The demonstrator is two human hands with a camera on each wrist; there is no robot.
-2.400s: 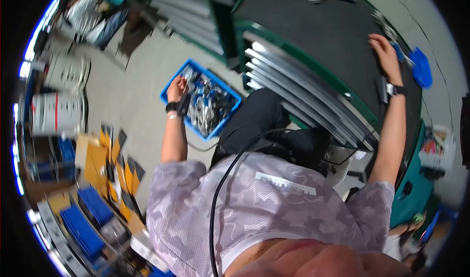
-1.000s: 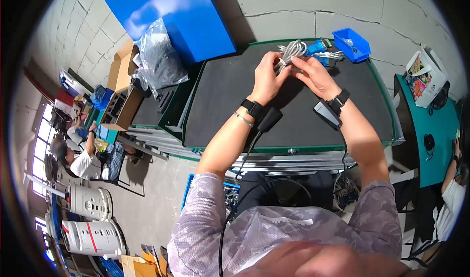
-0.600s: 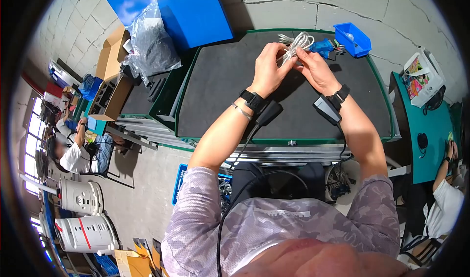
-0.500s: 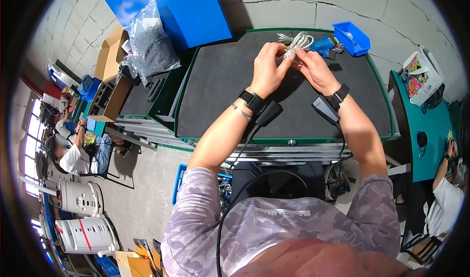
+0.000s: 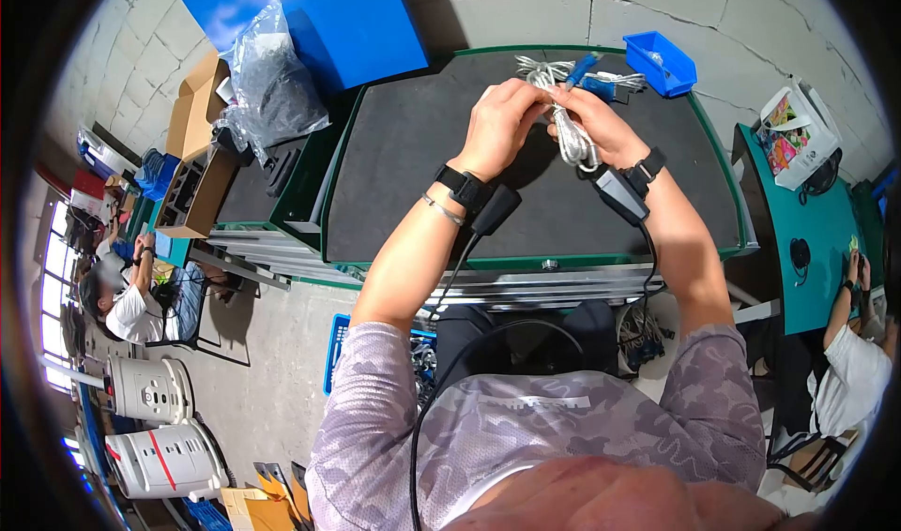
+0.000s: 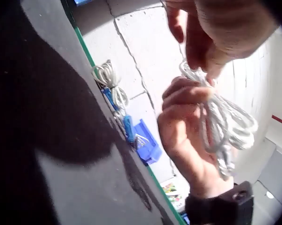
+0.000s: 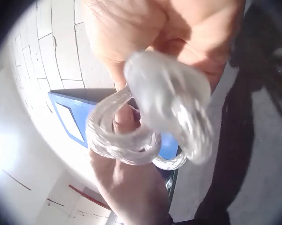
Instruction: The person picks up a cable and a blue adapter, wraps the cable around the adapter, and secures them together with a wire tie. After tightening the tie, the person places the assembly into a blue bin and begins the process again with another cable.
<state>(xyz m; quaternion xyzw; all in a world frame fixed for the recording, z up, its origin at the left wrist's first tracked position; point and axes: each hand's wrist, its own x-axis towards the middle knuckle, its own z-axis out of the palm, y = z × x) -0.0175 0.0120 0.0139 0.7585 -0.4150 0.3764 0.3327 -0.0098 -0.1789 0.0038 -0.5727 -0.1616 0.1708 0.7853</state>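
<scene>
A bundle of clear and silvery cable (image 5: 572, 137) is held above the dark mat between both hands; its loops hang toward the right wrist. My left hand (image 5: 502, 123) pinches it near the tied middle, fingertips meeting the other hand's. My right hand (image 5: 605, 128) grips the bundle too, its coils (image 7: 150, 117) large before the right wrist camera. A blue plug (image 5: 582, 68) sticks up just beyond the right fingers. In the left wrist view the left hand (image 6: 235, 28) is above, and the right hand (image 6: 192, 136) is below with the coils (image 6: 230, 124) across it.
On the mat (image 5: 422, 174) behind the hands lie more cables (image 5: 540, 65) with blue connectors (image 5: 601, 86). A blue bin (image 5: 661, 64) stands at the back right. A plastic bag (image 5: 267, 85), an open carton (image 5: 194, 109) and a blue panel (image 5: 361, 24) are left. Other people sit at both sides.
The bundle has swung from beyond the fingers to hang over the right palm, and a blue plug now stands up by the fingers. Earlier, the left hand was at the floor crate.
</scene>
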